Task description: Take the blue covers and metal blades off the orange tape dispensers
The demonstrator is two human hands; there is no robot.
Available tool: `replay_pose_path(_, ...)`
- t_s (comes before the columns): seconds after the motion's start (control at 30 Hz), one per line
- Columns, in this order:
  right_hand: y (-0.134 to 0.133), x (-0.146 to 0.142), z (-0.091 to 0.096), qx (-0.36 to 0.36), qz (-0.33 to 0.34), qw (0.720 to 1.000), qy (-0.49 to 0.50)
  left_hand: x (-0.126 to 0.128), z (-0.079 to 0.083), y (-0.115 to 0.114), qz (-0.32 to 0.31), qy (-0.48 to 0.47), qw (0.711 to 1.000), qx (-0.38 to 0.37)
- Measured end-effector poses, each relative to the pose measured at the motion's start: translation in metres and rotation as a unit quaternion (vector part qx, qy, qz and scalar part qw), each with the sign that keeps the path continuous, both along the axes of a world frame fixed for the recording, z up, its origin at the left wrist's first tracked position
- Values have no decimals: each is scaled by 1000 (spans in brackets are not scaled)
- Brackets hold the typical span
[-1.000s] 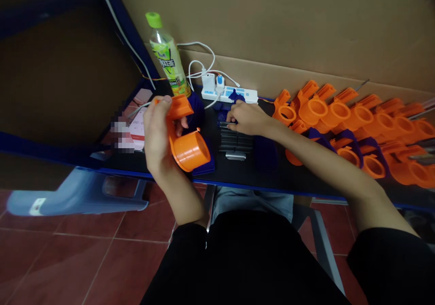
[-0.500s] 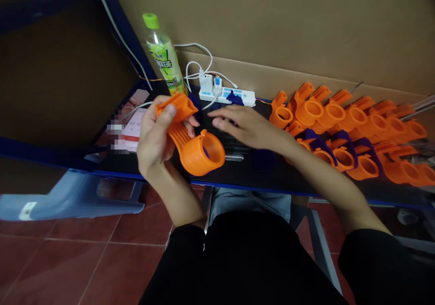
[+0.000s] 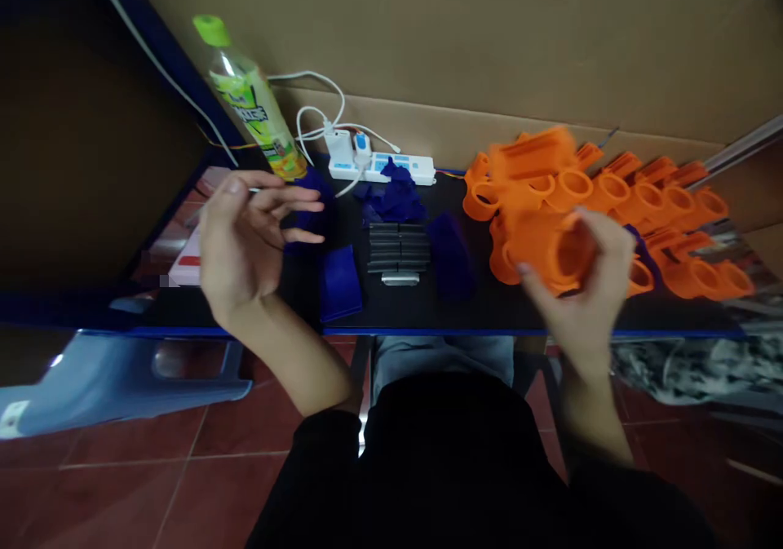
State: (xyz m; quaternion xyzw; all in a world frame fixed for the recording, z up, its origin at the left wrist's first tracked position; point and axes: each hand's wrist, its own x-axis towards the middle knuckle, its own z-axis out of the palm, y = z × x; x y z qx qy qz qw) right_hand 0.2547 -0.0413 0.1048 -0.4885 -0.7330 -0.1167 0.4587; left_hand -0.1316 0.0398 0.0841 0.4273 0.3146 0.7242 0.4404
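Note:
My right hand (image 3: 593, 288) grips an orange plastic holder (image 3: 538, 239) with a round cup at one end and a channel-like piece at the other; motion blurs it. It is held in front of rows of similar orange holders (image 3: 648, 194) on the right of the black table (image 3: 404, 308). My left hand (image 3: 245, 239) is raised on the left with its fingers apart, holding nothing. Near the left hand lie dark blue flat pieces (image 3: 341, 281). A stack of black strips (image 3: 399, 245) sits mid-table, with a small silvery object (image 3: 400, 279) before it.
A green-capped drink bottle (image 3: 254, 108) stands at the back left. Behind the black strips are a white power strip (image 3: 382, 167) with plugs and cables, and crumpled blue scraps (image 3: 395, 197). A cardboard wall (image 3: 458, 51) closes the back. Below left is a blue plastic stool (image 3: 122, 378).
The orange holder has passed from my left hand to my right hand and moved right, in front of the other holders. My left hand has opened. The black strips have come into clear view.

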Motion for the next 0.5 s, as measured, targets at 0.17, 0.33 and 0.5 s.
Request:
replay_pose_path(0.17,-2,196,-54,150,-269,951,-28,1,5,3,61,-28,996,-50)
replay_pose_path(0.33,-4,313,-78,8,-541,834,108,2,13,-2,32,-46,998,-30)
replay_pose_path(0.5,12,323,-97,-65,-568,811,123,-1,10,1,29,-48,998,-28)
